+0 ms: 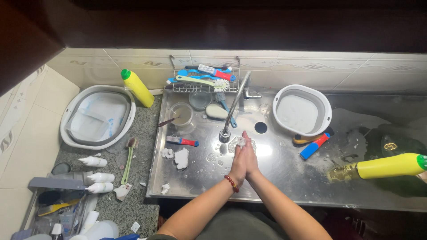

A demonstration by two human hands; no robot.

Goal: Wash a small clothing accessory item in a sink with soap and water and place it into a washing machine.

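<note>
My left hand (pixel 238 161) and my right hand (pixel 251 158) are pressed palm to palm over the steel sink (pixel 284 178), just below the flexible faucet spout (pixel 226 132). White foam (pixel 240 142) sits at the fingertips. A red bead bracelet (pixel 231 183) circles my left wrist. Neither hand holds an object that I can see.
A white basin (pixel 302 111) sits at the sink's back right, another basin (pixel 98 116) on the left counter. Yellow bottles stand at the back left (pixel 138 88) and lie at the right (pixel 391 165). Brushes fill a wire rack (pixel 204 80). A red-blue brush (pixel 315 146), a glass cup (pixel 181 114) and foam clumps (pixel 180 158) lie in the sink.
</note>
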